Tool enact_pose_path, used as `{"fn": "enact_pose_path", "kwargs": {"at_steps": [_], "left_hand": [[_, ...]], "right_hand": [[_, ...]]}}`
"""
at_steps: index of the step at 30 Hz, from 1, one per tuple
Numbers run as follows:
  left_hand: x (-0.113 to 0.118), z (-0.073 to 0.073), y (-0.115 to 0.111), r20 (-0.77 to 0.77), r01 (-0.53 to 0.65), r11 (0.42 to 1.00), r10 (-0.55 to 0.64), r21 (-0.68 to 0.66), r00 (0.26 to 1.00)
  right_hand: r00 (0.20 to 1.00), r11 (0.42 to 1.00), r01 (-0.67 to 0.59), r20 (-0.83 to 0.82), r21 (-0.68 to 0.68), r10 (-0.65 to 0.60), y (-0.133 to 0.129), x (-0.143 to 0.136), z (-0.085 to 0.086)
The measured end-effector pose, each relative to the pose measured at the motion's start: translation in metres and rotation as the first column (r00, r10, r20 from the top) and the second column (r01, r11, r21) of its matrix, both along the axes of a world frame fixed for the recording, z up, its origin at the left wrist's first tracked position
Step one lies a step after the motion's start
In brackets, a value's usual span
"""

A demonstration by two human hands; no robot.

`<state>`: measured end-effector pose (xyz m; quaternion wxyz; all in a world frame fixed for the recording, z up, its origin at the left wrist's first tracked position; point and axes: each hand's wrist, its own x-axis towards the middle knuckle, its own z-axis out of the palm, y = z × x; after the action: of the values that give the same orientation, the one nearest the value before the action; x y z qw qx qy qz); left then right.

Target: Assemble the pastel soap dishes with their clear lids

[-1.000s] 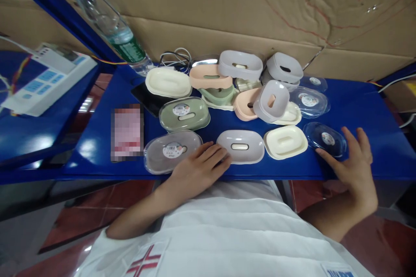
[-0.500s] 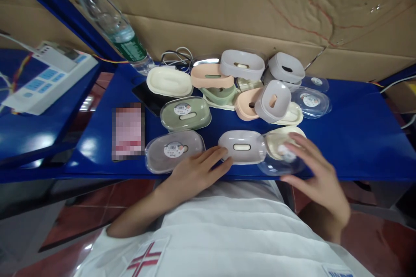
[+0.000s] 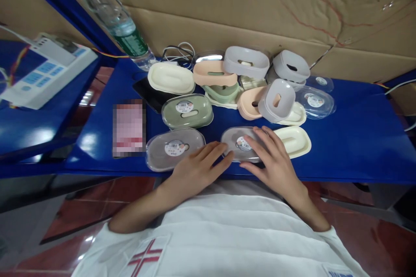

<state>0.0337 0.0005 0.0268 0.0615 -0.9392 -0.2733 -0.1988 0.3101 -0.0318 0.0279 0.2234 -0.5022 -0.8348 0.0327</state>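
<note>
A clear lid with a round label now sits over the grey oval dish [image 3: 234,143] at the front middle. My right hand [image 3: 276,162] rests on its right part, fingers spread. At its left end are the fingertips of my left hand [image 3: 198,169], which is loosely curved with fingers apart. Left of that hand lies a lidded grey dish [image 3: 162,149], its right end partly behind the hand. A cream tray [image 3: 297,142] shows just beyond my right hand. Behind them is a lidded green dish [image 3: 191,114].
Farther back are peach dishes [image 3: 212,73], grey dishes [image 3: 247,64], another cream tray [image 3: 170,78] and clear lids [image 3: 313,101]. A water bottle [image 3: 131,41], a dark flat object [image 3: 149,95], a blurred pink item [image 3: 129,129] and a power strip [image 3: 48,75] are leftward.
My right hand has moved left with the clear lid, which now covers the middle grey dish instead of lying by the cream tray. My left hand has barely moved.
</note>
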Motion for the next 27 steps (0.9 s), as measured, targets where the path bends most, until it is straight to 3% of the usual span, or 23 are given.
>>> {"fn": "enact_pose_path", "kwargs": {"at_steps": [7, 11, 16, 27], "left_hand": [[0.004, 0.004, 0.002, 0.048, 0.03, 0.997, -0.033, 0.072, 0.998], [0.006, 0.007, 0.004, 0.037, 0.039, 0.996, -0.043, 0.08, 0.998], [0.006, 0.004, 0.004, 0.026, 0.061, 0.995, -0.064, 0.08, 0.998], [0.006, 0.002, 0.005, -0.001, 0.061, 0.995, -0.061, 0.073, 0.998]], "right_hand": [[0.995, 0.991, -0.096, 0.004, -0.09, 0.097, 0.0, 0.013, -0.001], [0.996, 0.994, -0.09, -0.024, -0.059, 0.088, 0.0, 0.021, -0.004], [0.99, 0.981, -0.137, -0.061, -0.138, 0.13, 0.004, 0.033, -0.004], [0.983, 0.97, -0.169, -0.104, -0.177, 0.152, 0.014, 0.037, -0.003]]}}
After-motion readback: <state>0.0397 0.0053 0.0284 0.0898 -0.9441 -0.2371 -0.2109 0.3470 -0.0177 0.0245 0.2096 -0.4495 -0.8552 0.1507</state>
